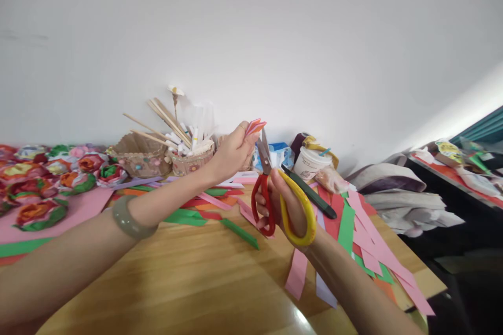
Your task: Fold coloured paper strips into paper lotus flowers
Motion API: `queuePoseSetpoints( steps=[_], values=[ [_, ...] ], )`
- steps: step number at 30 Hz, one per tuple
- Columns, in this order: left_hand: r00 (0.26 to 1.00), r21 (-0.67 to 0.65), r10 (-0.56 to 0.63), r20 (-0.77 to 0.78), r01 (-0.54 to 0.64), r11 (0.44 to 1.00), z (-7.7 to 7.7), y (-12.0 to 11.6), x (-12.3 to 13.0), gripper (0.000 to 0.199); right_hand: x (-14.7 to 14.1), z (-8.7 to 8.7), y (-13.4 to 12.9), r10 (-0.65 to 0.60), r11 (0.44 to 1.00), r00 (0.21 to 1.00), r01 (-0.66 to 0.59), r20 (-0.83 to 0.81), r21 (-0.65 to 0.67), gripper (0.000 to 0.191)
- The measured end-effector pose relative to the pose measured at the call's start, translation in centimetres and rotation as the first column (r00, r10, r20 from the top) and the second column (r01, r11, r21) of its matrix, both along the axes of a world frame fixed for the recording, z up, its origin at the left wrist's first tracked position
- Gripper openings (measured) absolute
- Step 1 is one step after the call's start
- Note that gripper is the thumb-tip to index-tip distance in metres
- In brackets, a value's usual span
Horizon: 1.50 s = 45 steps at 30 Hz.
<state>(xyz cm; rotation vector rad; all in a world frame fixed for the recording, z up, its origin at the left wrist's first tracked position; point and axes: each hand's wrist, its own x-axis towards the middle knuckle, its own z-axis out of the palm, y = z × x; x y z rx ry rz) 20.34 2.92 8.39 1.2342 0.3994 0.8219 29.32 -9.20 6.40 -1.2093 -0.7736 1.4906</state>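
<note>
My left hand [236, 152] pinches a small folded stack of orange and pink paper [256, 126], held up above the table. In my right hand [293, 201] is a pair of scissors [265, 157] with one red and one yellow handle loop. My fingers and thumb are through the loops. The blades point upward, with their tips close beside the paper's right edge; whether they touch it I cannot tell. Below my hands, cut paper strips in green [239, 233], pink [296, 274] and other colours lie on the wooden table [176, 277].
Crinkled paper flowers [41, 214] cover the left side. Behind stand a brown basket [141, 154] and a decorated pot of markers [192, 159]. A dark green cutter-like tool [310, 193] and a white tub [312, 162] are right of the scissors. Pink strips [393, 256] overhang the table's right edge.
</note>
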Motion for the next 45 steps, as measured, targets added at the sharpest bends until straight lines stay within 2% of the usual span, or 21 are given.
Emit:
queuePoseSetpoints(
  steps=[3, 5, 7, 8, 9, 10, 11, 12, 15, 18, 20, 21, 22, 23, 24, 25, 26, 28, 35, 40, 45],
  values=[
    [0.997, 0.205, 0.075, 0.020, -0.078, 0.976, 0.1, -0.4, 0.5, 0.016, 0.2, -0.2, 0.3, -0.095, 0.996, 0.989, 0.094, 0.112, 0.007, 0.052],
    [0.997, 0.190, 0.075, 0.033, -0.080, 0.978, 0.4, -0.4, 0.6, 0.018, 0.9, -0.5, 0.5, -0.165, 0.986, 0.963, 0.163, 0.213, 0.024, 0.053],
    [0.997, 0.144, 0.059, 0.059, -0.067, 0.987, 0.7, -0.4, 0.4, 0.019, 2.3, -0.9, 0.8, -0.237, 0.971, 0.880, 0.227, 0.411, 0.073, 0.051],
    [0.996, 0.123, 0.048, 0.074, -0.057, 0.991, 0.7, -0.3, 0.2, 0.019, 3.2, -1.2, 1.0, -0.277, 0.959, 0.762, 0.261, 0.586, 0.115, 0.047],
    [0.996, 0.101, 0.036, 0.085, -0.045, 0.994, 0.8, -0.3, -0.2, 0.019, 4.2, -1.5, 1.1, -0.307, 0.943, 0.563, 0.289, 0.767, 0.166, 0.041],
    [0.995, 0.077, 0.027, 0.094, -0.034, 0.996, 0.8, -0.3, -0.7, 0.020, 5.2, -1.8, 1.3, -0.280, 0.937, 0.305, 0.294, 0.910, 0.189, 0.037],
    [0.995, 0.048, 0.017, 0.098, -0.022, 0.999, 0.7, -0.3, -1.3, 0.022, 6.2, -2.2, 1.4, -0.189, 0.945, 0.067, 0.282, 0.980, 0.163, 0.037],
    [0.995, 0.014, 0.002, 0.099, -0.003, 1.000, 0.6, -0.3, -2.0, 0.024, 7.0, -2.6, 1.6, -0.148, 0.948, -0.005, 0.284, 0.989, 0.144, 0.035],
    [0.993, -0.090, -0.049, 0.106, 0.059, 0.994, 0.3, -0.7, -4.2, 0.028, 8.1, -3.7, 1.7, -0.075, 0.969, -0.105, 0.229, 0.992, 0.097, 0.028],
    [0.991, -0.201, -0.033, 0.128, 0.059, 0.978, 0.0, -1.3, -6.3, 0.026, 7.1, -3.4, 1.5, -0.029, 0.987, -0.207, 0.147, 0.978, 0.060, 0.017],
    [0.992, -0.306, 0.011, 0.124, 0.028, 0.952, -0.1, -1.5, -7.5, 0.023, 5.3, -2.0, 1.4, -0.071, 0.990, -0.285, 0.098, 0.956, 0.102, 0.013],
    [0.993, -0.360, 0.027, 0.118, 0.018, 0.933, -0.2, -1.6, -8.0, 0.021, 4.1, -1.1, 1.5, -0.133, 0.987, -0.326, 0.046, 0.936, 0.156, 0.015],
    [0.993, -0.412, 0.042, 0.109, 0.007, 0.911, -0.2, -1.7, -8.6, 0.019, 2.7, -0.2, 1.6, -0.304, 0.951, -0.370, -0.070, 0.878, 0.300, 0.019],
    [0.994, -0.460, 0.056, 0.095, -0.006, 0.888, -0.2, -1.7, -9.1, 0.018, 1.2, 0.8, 1.9, -0.492, 0.870, -0.353, -0.199, 0.796, 0.450, 0.021],
    [0.995, -0.495, 0.060, 0.083, -0.011, 0.869, -0.2, -1.8, -9.7, 0.018, -0.4, 1.6, 2.2, -0.654, 0.753, -0.289, -0.337, 0.699, 0.566, 0.020],
    [0.995, -0.525, 0.073, 0.066, -0.027, 0.851, -0.3, -1.9, -10.3, 0.019, -1.9, 2.3, 2.6, -0.746, 0.640, -0.196, -0.476, 0.637, 0.603, 0.019],
    [0.995, -0.541, 0.071, 0.063, -0.026, 0.841, -0.4, -2.0, -10.8, 0.020, -3.3, 2.7, 3.1, -0.787, 0.549, -0.113, -0.576, 0.606, 0.605, 0.018],
    [0.993, -0.551, 0.052, 0.101, 0.012, 0.835, -0.6, -2.2, -11.9, 0.019, -5.6, 3.0, 4.3, -0.800, 0.467, -0.037, -0.667, 0.599, 0.581, 0.021],
    [0.970, -0.614, 0.070, 0.231, 0.090, 0.784, -1.3, -2.0, -14.8, 0.021, -9.3, 1.3, 7.1, -0.797, 0.296, 0.093, -0.802, 0.597, 0.519, 0.013],
    [0.956, -0.646, 0.110, 0.272, 0.097, 0.757, -1.3, -1.7, -16.2, 0.021, -10.8, 1.1, 7.6, -0.829, 0.258, 0.042, -0.856, 0.558, 0.448, 0.016],
    [0.960, -0.654, 0.125, 0.250, 0.072, 0.753, -1.7, -1.2, -17.3, 0.016, -11.1, 0.6, 8.1, -0.846, 0.194, 0.060, -0.891, 0.529, 0.410, 0.019]
  ],
)
